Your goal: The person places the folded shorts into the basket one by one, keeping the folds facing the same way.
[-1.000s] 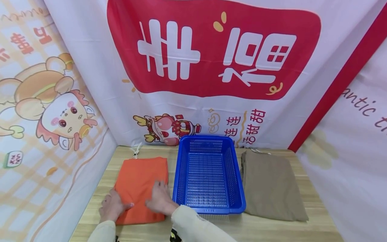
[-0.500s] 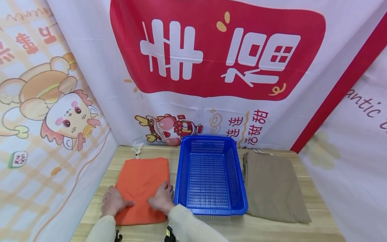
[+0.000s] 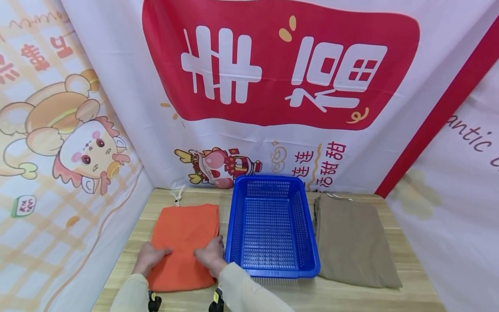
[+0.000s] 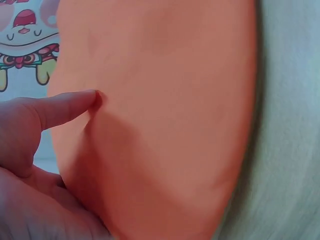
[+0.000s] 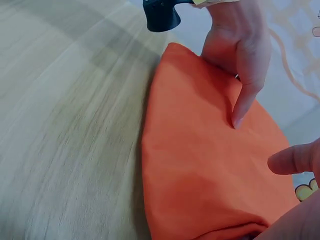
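A folded orange cloth (image 3: 183, 247) lies at the left of the table in the head view. My left hand (image 3: 148, 258) grips its left edge, thumb on top and the other fingers tucked under the side. Opposite it, my right hand (image 3: 211, 256) holds the right edge, its thumb on the upper face and its fingers mostly hidden beneath. In the left wrist view, the left thumb (image 4: 70, 106) dents the orange fabric. Both hands appear in the right wrist view, where the cloth's near edge bulges in a fold at the bottom.
A blue perforated plastic basket (image 3: 229, 255) with nothing in it stands right of the orange cloth. Beyond it lies a folded brown-grey cloth (image 3: 352, 242). Printed fabric walls (image 3: 156, 143) enclose the wooden table (image 3: 335, 299). White cords (image 3: 178, 196) lie behind the orange cloth.
My right hand has gone from the top of the orange cloth to its right edge. The left hand's fingers have slipped under the left edge. The cloth has shifted slightly.
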A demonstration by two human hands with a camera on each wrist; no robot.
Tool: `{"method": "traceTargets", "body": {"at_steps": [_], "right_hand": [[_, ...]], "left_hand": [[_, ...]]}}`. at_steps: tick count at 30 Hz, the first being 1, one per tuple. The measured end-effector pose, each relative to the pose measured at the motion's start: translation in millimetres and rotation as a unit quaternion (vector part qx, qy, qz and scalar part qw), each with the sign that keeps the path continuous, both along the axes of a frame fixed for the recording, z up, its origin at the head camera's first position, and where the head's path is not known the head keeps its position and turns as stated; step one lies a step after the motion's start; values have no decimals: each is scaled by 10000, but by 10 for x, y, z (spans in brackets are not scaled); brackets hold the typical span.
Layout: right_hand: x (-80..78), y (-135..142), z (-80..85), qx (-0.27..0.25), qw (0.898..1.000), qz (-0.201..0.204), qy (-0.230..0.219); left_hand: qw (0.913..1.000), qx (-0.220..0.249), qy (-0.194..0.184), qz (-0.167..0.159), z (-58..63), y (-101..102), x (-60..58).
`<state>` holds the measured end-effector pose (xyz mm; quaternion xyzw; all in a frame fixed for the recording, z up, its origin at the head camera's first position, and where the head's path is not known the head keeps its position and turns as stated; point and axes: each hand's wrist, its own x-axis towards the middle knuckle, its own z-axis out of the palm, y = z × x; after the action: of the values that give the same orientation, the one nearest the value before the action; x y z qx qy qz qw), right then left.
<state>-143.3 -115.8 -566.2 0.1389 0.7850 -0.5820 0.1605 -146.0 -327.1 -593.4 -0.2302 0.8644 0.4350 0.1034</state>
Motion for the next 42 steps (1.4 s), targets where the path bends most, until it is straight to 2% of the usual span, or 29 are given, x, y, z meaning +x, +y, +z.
{"method": "traceTargets", "body": {"at_steps": [4, 7, 11, 16, 23, 30, 36, 39, 42], "right_hand": [[-16, 4, 12, 30, 9997, -185, -149], [-25, 10, -1, 136, 9996, -168, -162], [-18, 19, 15, 148, 9998, -45, -130], [-15, 28, 12, -204, 9995, -154, -172], [-29, 25, -24, -454, 9988, -120, -137], [-76, 46, 49, -684, 9975, -53, 162], [-133, 86, 224, -1126, 9930, 245, 241], [-166, 135, 346, -1212, 9906, 438, 449], [-182, 214, 479, -1082, 9886, 692, 783]], "left_hand": [[9983, 499, -290, 76, -6, -15, -17], [9956, 784, -500, 108, 3, -28, -19], [9930, 993, -629, 97, 8, -36, -25], [9902, 1163, -768, 15, -1, -33, -55], [9906, 1235, -554, -182, 42, 20, -22], [9885, 1379, -513, -362, 182, 83, -2], [9817, 1873, -262, -220, 314, 124, 25], [9796, 1996, -162, -153, 392, 143, 42], [9784, 2065, -40, -113, 489, 168, 52]]}}
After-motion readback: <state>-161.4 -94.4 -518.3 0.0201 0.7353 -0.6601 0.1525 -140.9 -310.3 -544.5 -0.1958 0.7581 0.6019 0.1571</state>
